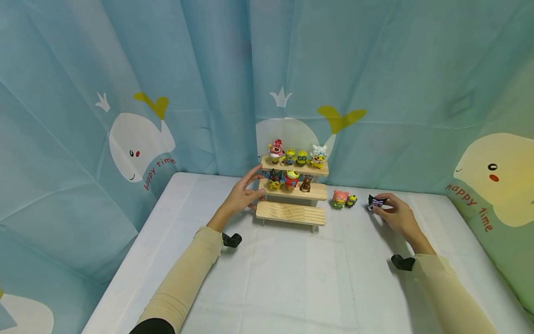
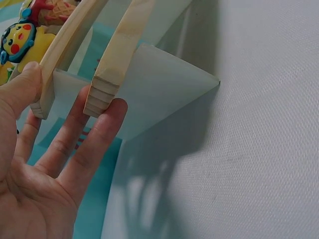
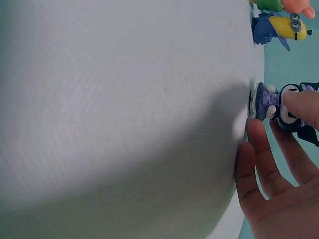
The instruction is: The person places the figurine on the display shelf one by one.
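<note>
Shelving toys, looks over half done: seven figures (image 1: 291,181) on upper two steps of shelf (image 1: 290,212).
Right hand (image 1: 399,215) pinches black-and-purple toy (image 1: 376,202) near back edge of desk (image 1: 292,278); pink toy (image 1: 340,198), yellow toy (image 1: 352,200) also unshelved. Left hand (image 1: 239,197), fingers extended, touches shelf's left end.

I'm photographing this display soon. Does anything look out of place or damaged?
Nothing looks toppled or damaged. The pink-and-green figure and small yellow figure seem out of place, standing on the white table beside the wooden stand that holds seven others.
</note>
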A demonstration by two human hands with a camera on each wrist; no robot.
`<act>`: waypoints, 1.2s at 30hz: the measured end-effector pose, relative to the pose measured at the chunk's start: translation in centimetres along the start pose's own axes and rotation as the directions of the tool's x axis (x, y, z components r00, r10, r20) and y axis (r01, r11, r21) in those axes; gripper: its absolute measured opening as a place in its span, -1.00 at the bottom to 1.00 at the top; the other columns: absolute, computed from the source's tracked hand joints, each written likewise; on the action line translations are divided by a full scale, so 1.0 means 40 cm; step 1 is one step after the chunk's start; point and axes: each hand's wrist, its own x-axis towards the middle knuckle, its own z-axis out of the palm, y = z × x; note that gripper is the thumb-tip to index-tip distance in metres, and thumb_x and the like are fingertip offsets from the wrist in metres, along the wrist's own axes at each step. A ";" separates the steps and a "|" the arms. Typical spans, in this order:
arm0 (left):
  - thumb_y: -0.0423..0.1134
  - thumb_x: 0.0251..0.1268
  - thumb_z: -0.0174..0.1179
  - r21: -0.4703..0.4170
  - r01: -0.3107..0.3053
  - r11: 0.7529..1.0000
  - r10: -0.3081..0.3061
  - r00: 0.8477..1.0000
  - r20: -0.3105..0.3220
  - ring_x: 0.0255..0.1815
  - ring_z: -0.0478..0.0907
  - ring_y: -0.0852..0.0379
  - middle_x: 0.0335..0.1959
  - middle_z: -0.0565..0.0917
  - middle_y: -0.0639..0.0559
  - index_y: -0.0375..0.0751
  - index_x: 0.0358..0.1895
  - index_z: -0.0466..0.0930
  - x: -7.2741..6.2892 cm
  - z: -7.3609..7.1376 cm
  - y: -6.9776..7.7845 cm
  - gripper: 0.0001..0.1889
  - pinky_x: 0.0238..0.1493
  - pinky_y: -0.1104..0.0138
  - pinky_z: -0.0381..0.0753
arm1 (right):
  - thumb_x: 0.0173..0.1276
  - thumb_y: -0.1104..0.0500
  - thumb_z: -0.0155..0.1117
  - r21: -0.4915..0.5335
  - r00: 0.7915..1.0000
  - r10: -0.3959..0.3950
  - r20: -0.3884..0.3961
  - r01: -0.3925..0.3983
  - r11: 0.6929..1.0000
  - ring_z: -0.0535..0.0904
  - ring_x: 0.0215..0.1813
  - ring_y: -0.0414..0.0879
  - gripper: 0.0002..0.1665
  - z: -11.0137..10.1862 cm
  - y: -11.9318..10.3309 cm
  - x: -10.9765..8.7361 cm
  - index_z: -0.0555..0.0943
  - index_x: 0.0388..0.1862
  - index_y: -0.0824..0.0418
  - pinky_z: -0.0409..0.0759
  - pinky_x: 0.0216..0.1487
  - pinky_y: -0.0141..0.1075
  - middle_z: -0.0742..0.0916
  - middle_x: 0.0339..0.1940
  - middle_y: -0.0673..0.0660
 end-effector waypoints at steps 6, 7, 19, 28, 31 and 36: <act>-0.23 0.54 0.22 0.000 -0.002 1.000 0.002 1.000 -0.002 -0.25 0.76 -0.03 0.54 0.32 -0.05 0.44 0.63 0.06 0.000 0.001 -0.002 -0.22 -0.43 -0.32 0.62 | 0.52 0.15 0.33 0.001 1.000 0.006 0.002 -0.006 1.000 0.67 0.03 0.44 -0.56 -0.001 0.001 -0.001 0.53 0.28 0.27 0.48 -0.23 -0.54 0.62 0.23 0.47; -0.23 0.54 0.22 0.003 -0.002 1.000 0.002 1.000 -0.001 -0.25 0.76 -0.04 0.54 0.32 -0.05 0.44 0.63 0.06 0.000 0.001 -0.002 -0.22 -0.43 -0.32 0.62 | 0.52 0.14 0.33 0.002 1.000 0.008 0.002 -0.008 1.000 0.67 0.04 0.44 -0.56 -0.001 0.001 -0.001 0.53 0.28 0.27 0.48 -0.23 -0.54 0.62 0.23 0.47; -0.22 0.53 0.23 0.002 0.010 1.000 -0.010 1.000 -0.010 -0.21 0.76 -0.09 0.51 0.35 0.04 0.49 0.61 0.07 -0.002 0.003 0.000 -0.22 -0.43 -0.28 0.65 | 0.49 0.15 0.37 -0.023 1.000 0.010 -0.015 -0.010 1.000 0.70 -0.01 0.36 -0.57 0.001 0.001 0.003 0.56 0.25 0.25 0.51 -0.26 -0.50 0.66 0.19 0.46; -0.22 0.53 0.22 -0.002 0.010 1.000 -0.010 1.000 -0.001 -0.19 0.76 -0.09 0.54 0.32 -0.03 0.45 0.63 0.06 -0.003 0.002 -0.006 -0.22 -0.43 -0.27 0.65 | 0.48 0.13 0.38 -0.059 0.999 0.031 0.011 -0.031 0.998 0.70 0.02 0.37 -0.56 -0.011 -0.007 -0.004 0.57 0.25 0.24 0.58 -0.23 -0.33 0.65 0.20 0.46; -0.22 0.54 0.22 -0.002 0.005 1.000 -0.005 1.000 -0.002 -0.21 0.76 -0.07 0.54 0.32 -0.03 0.43 0.63 0.06 -0.003 0.001 -0.006 -0.23 -0.44 -0.27 0.65 | 0.48 0.09 0.39 -0.069 0.999 0.043 0.018 -0.042 0.997 0.70 0.03 0.36 -0.55 -0.022 -0.010 -0.008 0.56 0.25 0.22 0.60 -0.27 -0.30 0.65 0.20 0.48; -0.21 0.53 0.23 -0.007 0.000 1.000 0.000 1.000 0.002 -0.22 0.76 -0.06 0.55 0.31 -0.06 0.44 0.63 0.07 -0.002 0.001 -0.004 -0.23 -0.43 -0.29 0.64 | 0.47 0.05 0.40 -0.089 0.999 0.031 0.022 -0.029 0.996 0.73 -0.01 0.31 -0.54 -0.046 -0.015 -0.020 0.58 0.23 0.22 0.62 -0.32 -0.30 0.68 0.14 0.50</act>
